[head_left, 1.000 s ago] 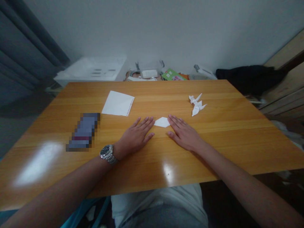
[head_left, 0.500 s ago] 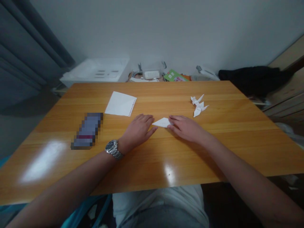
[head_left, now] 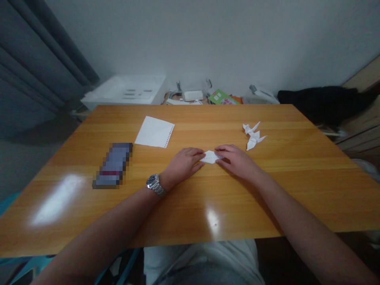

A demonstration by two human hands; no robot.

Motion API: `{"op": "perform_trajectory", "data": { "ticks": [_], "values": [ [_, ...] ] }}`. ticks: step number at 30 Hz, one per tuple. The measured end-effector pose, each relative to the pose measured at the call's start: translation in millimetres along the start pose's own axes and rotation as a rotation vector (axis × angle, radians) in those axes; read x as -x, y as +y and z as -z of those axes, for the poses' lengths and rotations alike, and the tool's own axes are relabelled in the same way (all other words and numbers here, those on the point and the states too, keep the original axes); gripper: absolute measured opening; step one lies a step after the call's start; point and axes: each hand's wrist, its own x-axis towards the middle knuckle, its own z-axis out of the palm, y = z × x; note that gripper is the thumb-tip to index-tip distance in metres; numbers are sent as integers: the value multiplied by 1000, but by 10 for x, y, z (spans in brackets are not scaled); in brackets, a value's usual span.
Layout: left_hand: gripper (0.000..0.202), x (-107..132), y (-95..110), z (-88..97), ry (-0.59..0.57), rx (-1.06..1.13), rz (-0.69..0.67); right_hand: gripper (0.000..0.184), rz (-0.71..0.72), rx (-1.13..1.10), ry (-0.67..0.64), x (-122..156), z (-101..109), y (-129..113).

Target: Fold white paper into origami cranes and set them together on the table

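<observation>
A small folded piece of white paper (head_left: 210,157) lies low over the table between my hands, with a row of punched holes along part of it. My left hand (head_left: 187,163), with a metal watch (head_left: 155,184) on the wrist, pinches its left tip. From the other side, my right hand (head_left: 234,159) has thumb and fingers closed on the right end. The fingers cover both ends of the paper. Two folded white paper cranes (head_left: 254,139) lie close together beyond my right hand.
A flat white sheet (head_left: 154,132) with a perforated edge lies to the left, near a pixelated, phone-shaped object (head_left: 113,165). Behind the wooden table (head_left: 190,213) stand a white tray-like piece (head_left: 124,89) and a green booklet (head_left: 223,97). Dark cloth (head_left: 323,101) lies at the back right.
My left hand has moved right and now grips the folded paper, which it was beside before. The paper's visible face differs, with holes showing. The view has shifted slightly.
</observation>
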Motion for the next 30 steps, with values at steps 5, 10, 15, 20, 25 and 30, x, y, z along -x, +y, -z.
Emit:
{"op": "perform_trajectory", "data": {
  "ticks": [5, 10, 15, 20, 25, 30],
  "values": [
    [30, 19, 12, 7, 15, 29, 13, 33, -2, -66, 50, -2, -32, -30],
    [30, 33, 14, 21, 25, 31, 17, 28, 19, -106, 51, 2, -38, -68],
    [29, 43, 14, 16, 26, 21, -53, 27, 33, -114, 56, 10, -42, -97],
    [28, 37, 10, 22, 8, 21, -64, 26, 50, -120, 58, 7, -36, -100],
    [26, 21, 13, 27, 10, 18, -51, 19, 117, -197, 45, -4, -46, -127],
    [27, 25, -5, -5, 31, 46, -63, 14, 152, -249, 57, -29, -112, -115]
  ]
}}
